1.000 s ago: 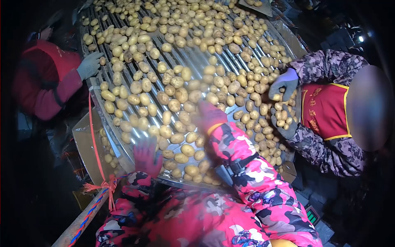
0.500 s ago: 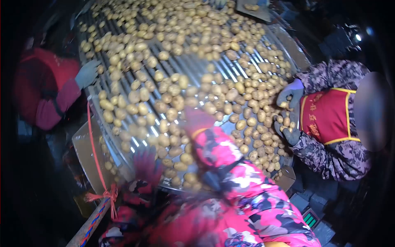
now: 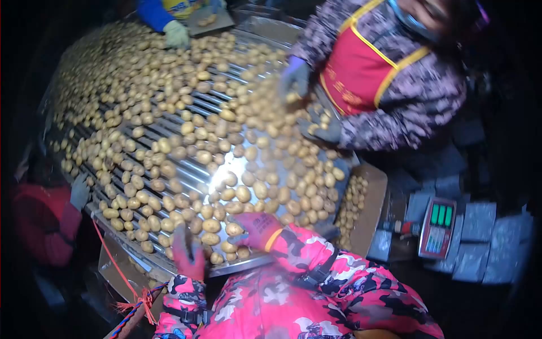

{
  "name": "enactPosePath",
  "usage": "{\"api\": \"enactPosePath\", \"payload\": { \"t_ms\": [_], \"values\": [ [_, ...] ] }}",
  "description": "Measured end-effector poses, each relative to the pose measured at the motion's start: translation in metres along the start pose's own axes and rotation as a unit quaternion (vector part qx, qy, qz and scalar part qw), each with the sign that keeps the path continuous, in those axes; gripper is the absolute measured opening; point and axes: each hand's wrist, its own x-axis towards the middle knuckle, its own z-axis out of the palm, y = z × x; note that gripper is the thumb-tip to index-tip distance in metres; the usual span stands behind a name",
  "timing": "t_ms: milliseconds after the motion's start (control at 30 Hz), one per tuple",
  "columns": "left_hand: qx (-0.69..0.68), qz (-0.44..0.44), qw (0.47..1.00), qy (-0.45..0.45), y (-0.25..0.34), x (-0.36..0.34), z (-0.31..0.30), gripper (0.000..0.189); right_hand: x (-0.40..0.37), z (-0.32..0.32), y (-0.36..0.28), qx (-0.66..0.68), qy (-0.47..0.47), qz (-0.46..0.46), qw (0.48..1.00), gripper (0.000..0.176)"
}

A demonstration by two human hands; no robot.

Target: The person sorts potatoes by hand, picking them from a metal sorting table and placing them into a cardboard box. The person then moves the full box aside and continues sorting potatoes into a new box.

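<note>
Many potatoes (image 3: 210, 225) lie on a sorting table with metal bars (image 3: 192, 169) and a smooth metal plate at the near right. My right hand (image 3: 257, 229), in a red and grey glove, is at the near edge with thumb and fingers on either side of one potato (image 3: 234, 229). To its left, my left hand (image 3: 188, 254) wears a similar glove; it is slightly blurred, its fingers apart, over the table's near edge beside a few potatoes. No potato shows inside it.
Across the right side, a co-worker in a red apron (image 3: 355, 68) handles potatoes with gloved hands. Other people work at the far edge and far left. A chute (image 3: 370, 209) of potatoes, a scale (image 3: 437, 227), a red cord (image 3: 113, 248) and a tray (image 3: 212, 21) are around.
The view has swung right. My right hand has drawn back from over the middle of the potatoes to the near edge, close to my left hand. The co-worker's hands have shifted over the potatoes.
</note>
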Motion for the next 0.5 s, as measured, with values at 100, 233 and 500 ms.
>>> {"api": "enactPosePath", "payload": {
  "t_ms": [100,233,500],
  "values": [
    [-0.277,-0.174,0.89,-0.318,0.053,0.014,0.045,0.085,-0.033,0.0,-0.01,-0.112,0.024,-0.012,0.993,0.065],
    [-0.325,-0.152,0.818,-0.449,0.054,0.025,0.076,0.068,-0.098,-0.001,0.004,-0.109,0.08,0.043,0.99,0.07],
    [-0.256,-0.205,0.724,-0.606,0.111,0.015,0.09,0.034,-0.164,0.009,0.011,0.148,0.181,0.102,0.967,0.062]
  ]
}}
